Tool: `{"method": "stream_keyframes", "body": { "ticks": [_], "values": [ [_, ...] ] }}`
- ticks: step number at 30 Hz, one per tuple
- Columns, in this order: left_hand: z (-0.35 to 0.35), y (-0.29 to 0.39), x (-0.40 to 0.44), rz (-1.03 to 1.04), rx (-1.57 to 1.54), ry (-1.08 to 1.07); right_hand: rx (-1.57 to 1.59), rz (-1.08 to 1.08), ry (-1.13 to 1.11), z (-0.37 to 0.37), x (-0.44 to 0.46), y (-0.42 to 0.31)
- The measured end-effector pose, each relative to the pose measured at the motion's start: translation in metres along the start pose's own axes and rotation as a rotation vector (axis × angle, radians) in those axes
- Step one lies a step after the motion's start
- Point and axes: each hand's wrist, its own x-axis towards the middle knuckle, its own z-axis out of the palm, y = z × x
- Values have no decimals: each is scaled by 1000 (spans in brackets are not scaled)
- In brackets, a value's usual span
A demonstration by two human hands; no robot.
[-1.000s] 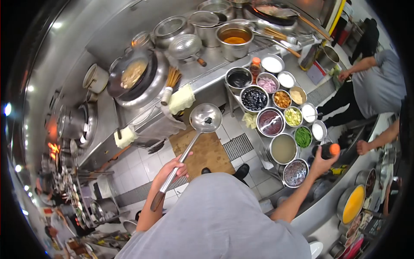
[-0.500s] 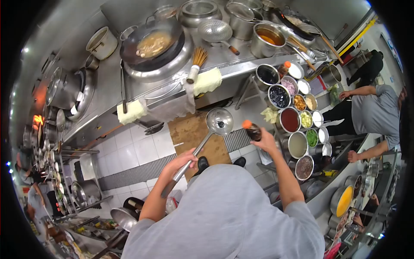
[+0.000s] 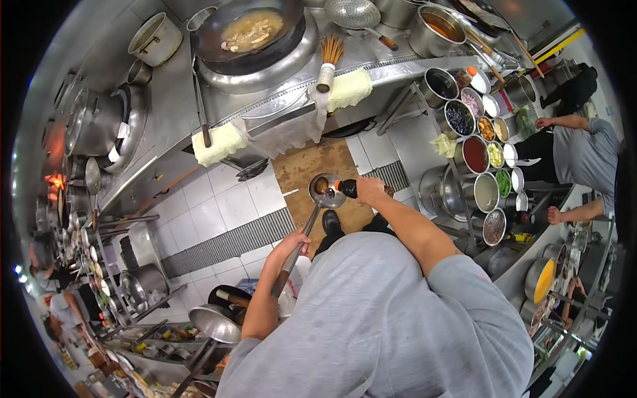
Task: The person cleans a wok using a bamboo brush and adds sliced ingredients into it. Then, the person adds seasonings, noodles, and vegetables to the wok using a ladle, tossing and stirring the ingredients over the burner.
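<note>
My left hand [image 3: 294,243] is closed around the handle of a long steel ladle [image 3: 314,220], its bowl held level over the floor in front of me. Inside the bowl is some dark brown liquid. A dark bottle with an orange top [image 3: 348,188] is gripped in my right hand [image 3: 371,190]. It is tipped sideways, its mouth at the bowl's right edge. Whether liquid is flowing from it, I cannot make out. Beyond my hands, a black wok [image 3: 207,44] with pale pieces of food in broth sits on the stove.
Folded yellow cloths [image 3: 350,90] and a bamboo brush [image 3: 326,74] lie along the stove's front edge. Steel pots of sauces and chopped ingredients [image 3: 476,154] stand in rows on my right. A co-worker in a grey shirt [image 3: 584,156] is beyond them. A strainer [image 3: 352,12] rests near the wok.
My right hand has brought the bottle leftward from beside the ingredient pots and tilted it over the ladle. More brown liquid shows in the bowl. The view has shifted.
</note>
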Motion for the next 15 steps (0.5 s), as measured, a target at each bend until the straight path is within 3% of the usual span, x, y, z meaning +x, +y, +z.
{"method": "stream_keyframes", "body": {
  "ticks": [6,15],
  "values": [
    [6,24,4,-2,31,-38,-43,-10,27,3,-4,25],
    [48,106,33,0,145,-221,663,-14,264,13,-101,113]
  ]
}}
